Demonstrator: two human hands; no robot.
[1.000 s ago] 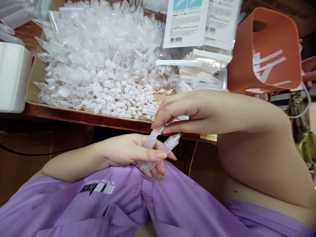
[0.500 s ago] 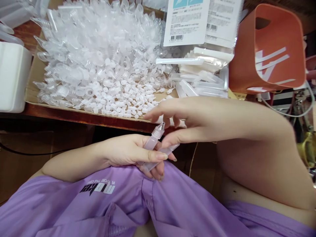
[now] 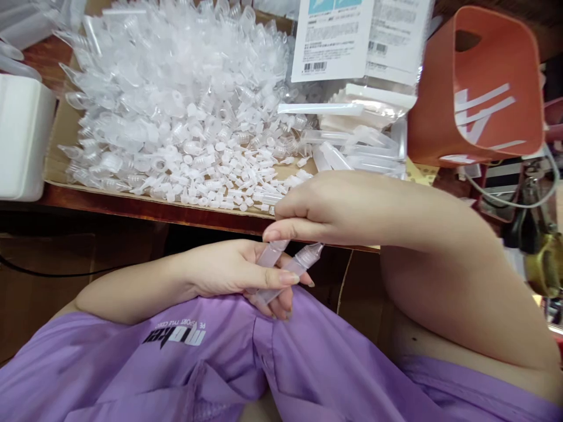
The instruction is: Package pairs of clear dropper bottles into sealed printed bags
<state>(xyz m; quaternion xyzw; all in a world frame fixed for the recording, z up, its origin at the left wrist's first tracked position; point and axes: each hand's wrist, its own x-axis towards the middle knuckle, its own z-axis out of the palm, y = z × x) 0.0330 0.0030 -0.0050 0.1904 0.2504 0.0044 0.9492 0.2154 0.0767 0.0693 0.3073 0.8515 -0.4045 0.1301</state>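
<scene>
So my left hand (image 3: 246, 272) has two little clear plastic tubes pinched under the thumb mid-frame, the left tube (image 3: 271, 255) and the right tube (image 3: 299, 264), tips angled up and right. My right hand (image 3: 316, 208) is closed around the top of the left one, just below the big heap of clear caps (image 3: 176, 88) filling the upper left.

Upside down, "SPORT" reads on the purple garment (image 3: 132, 375), while the white packets' (image 3: 331, 41) fine print is illegible.
</scene>
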